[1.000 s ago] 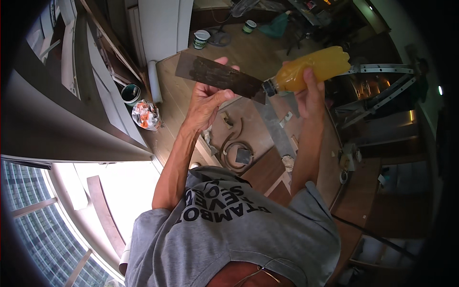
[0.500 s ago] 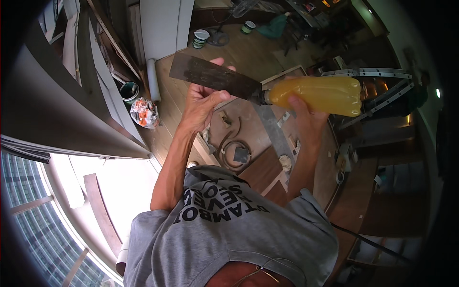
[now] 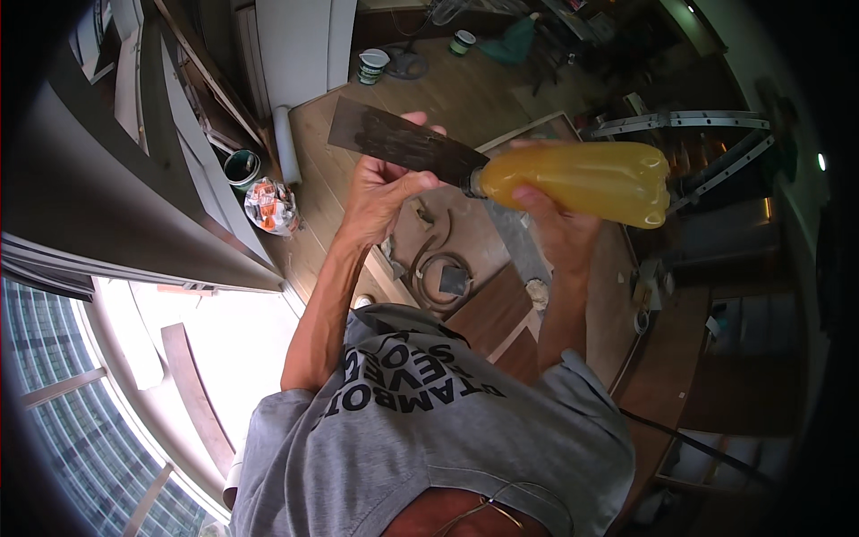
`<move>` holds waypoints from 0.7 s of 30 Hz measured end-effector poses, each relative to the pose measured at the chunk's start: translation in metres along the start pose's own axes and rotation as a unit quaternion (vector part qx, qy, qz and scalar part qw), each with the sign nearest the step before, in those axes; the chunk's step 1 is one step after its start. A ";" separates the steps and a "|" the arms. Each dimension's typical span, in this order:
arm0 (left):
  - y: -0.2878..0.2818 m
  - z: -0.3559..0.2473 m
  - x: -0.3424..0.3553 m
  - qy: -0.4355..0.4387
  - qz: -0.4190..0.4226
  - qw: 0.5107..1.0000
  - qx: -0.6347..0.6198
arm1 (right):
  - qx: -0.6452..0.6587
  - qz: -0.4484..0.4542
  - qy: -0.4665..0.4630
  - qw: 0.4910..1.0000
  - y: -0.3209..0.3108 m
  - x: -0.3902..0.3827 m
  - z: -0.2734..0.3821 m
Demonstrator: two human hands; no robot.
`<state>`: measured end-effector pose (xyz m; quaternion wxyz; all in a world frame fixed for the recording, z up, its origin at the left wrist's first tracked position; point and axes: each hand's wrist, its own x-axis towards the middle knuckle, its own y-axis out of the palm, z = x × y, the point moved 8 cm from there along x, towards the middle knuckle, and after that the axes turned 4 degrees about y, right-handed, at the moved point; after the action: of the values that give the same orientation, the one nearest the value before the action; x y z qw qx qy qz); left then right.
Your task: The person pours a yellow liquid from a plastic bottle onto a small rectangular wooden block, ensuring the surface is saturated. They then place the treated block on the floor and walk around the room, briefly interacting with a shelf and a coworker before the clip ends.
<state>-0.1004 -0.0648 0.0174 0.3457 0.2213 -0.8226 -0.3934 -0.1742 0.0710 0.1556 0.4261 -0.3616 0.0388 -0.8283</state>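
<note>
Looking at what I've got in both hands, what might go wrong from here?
The clear plastic bottle of yellow liquid is tipped sideways in your right hand, so it might drip if its neck is uncapped, which I can't tell. The thin dark-brown rectangular strip, held by your left hand alone, could tilt if the bottle pushes it.

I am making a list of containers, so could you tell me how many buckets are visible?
3: a pale bucket and a farther bucket on the floor beyond the left hand, plus a dark green bucket beside the plastic bag. Others may be hidden.
</note>
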 end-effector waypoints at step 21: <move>0.005 0.005 -0.021 -0.021 0.017 0.998 0.064 | 0.079 -0.069 0.060 0.993 -0.045 -0.033 -0.015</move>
<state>-0.0908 -0.0463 0.0112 0.3202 0.2210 -0.8566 -0.3390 -0.2016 0.1202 0.1428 0.3921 -0.2784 -0.0266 -0.8764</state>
